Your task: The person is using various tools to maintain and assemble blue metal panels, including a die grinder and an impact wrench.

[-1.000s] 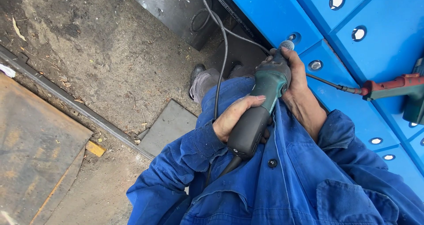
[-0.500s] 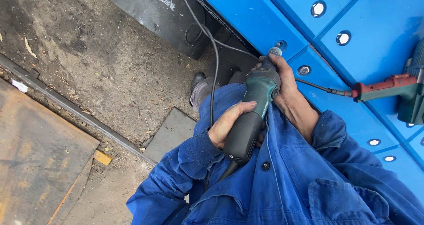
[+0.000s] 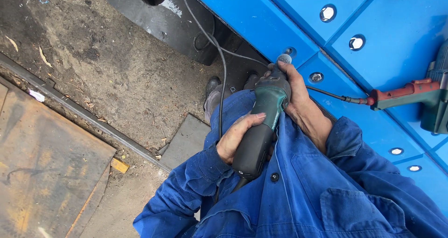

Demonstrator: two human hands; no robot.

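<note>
The power tool [image 3: 261, 126] sits in the middle, its tip at a hole in the blue panel [image 3: 261, 18]. The left hand [image 3: 238, 135] wraps its dark body; the right hand [image 3: 294, 91] clasps its head. This looks like grinding at the hole, which calls for steady pressure. A second tool [image 3: 420, 98] lies right.

Single head-worn camera, looking steeply down from close above the wearer's chest; blue panel [image 3: 261, 14] upper right, dirt ground [image 3: 102, 70] left.
</note>
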